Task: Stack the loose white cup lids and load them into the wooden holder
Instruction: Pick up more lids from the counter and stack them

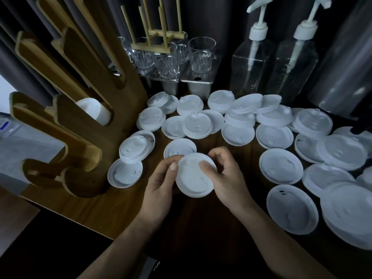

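Both hands hold one white cup lid (193, 178) just above the dark wooden table (201, 218), near its front middle. My left hand (161, 184) grips its left rim with the thumb on top. My right hand (225, 174) grips the right rim, thumb pressed on the lid's face. Whether more than one lid is in the grip I cannot tell. Several loose white lids (275, 135) lie scattered across the table, some overlapping. The tall wooden holder (84, 125) stands at the left, with a few lids (94, 111) seen through one of its slots.
Clear glasses (201, 55) on metal containers (197, 85) stand at the back, with a small wooden rack (155, 43) among them. Two clear pump bottles (251, 63) stand back right, beside a large dark cylinder (342, 77). The table edge runs diagonally at lower left.
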Tool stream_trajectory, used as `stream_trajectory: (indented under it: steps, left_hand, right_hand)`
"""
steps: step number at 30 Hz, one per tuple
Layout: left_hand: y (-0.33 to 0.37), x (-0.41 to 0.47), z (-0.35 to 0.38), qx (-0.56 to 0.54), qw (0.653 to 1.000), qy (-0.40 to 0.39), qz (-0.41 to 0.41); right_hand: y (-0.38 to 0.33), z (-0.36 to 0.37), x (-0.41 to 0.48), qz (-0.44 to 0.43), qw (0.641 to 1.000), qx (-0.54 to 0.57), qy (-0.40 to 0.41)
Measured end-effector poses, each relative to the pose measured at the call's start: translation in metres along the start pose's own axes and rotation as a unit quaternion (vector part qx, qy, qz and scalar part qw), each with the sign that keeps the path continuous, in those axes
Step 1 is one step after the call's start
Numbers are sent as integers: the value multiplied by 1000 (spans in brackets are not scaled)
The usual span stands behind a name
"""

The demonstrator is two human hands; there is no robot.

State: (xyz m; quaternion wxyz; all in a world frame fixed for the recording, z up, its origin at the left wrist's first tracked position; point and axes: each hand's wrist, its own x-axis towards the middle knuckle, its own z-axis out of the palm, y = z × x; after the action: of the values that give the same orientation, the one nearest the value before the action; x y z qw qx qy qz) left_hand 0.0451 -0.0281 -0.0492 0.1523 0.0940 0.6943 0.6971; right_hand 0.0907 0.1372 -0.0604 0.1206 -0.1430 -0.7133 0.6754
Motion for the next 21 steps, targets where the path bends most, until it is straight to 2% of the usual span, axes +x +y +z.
stream_trajectory:
  steps: [7, 14, 21]
  left_hand:
    - [3, 6, 2, -10, 1000, 6, -19]
    - [0, 6, 4, 12, 1000, 27, -7]
    - [-4, 3, -7, -21, 999, -26, -34]
  right_hand:
    - [-3, -7, 0, 11, 998, 15, -52]
    - [-6, -2, 1, 13, 999, 15, -39]
    - [-2, -8, 1, 3, 998, 40, -48]
